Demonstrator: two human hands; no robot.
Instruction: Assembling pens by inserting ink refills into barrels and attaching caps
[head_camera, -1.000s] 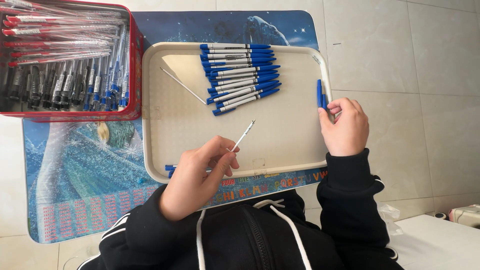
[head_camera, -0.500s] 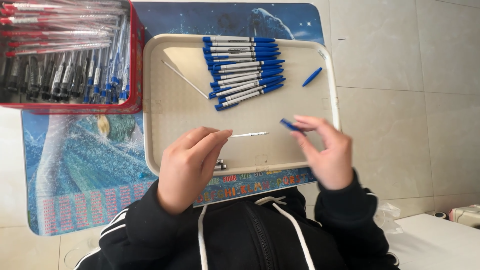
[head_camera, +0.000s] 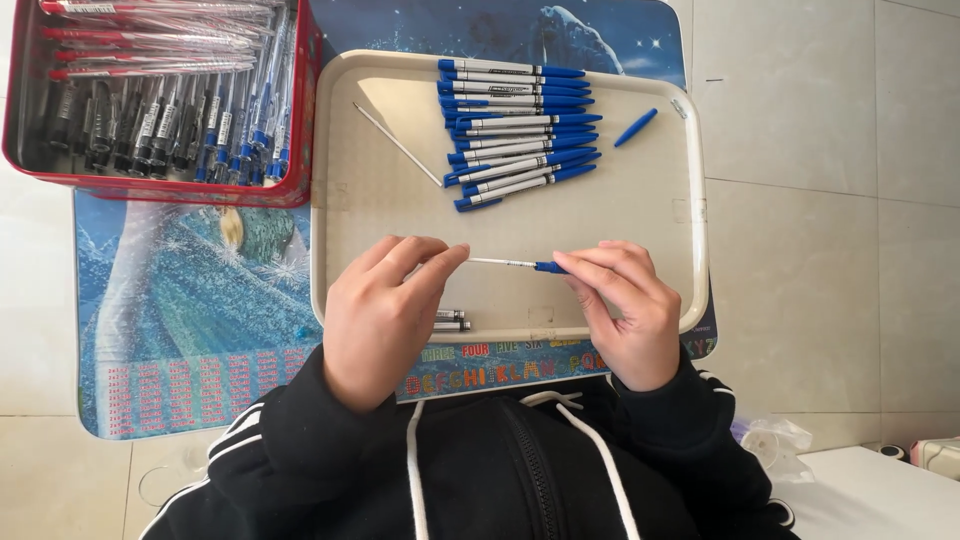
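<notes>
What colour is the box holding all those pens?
Red box, seen best in the head view.

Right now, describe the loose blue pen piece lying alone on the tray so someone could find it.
Start at the cream tray in the middle of the picture, then find the row of finished blue and white pens near its top edge. Just right of that row lies the blue pen piece, short, solid blue, tilted and alone, unlike the long two-coloured pens.

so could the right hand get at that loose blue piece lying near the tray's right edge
Probably yes. The loose blue piece lies alone on the tray, right of the pen row, nothing over it. But the right hand is pinching the refill's blue end, so it's occupied.
</notes>
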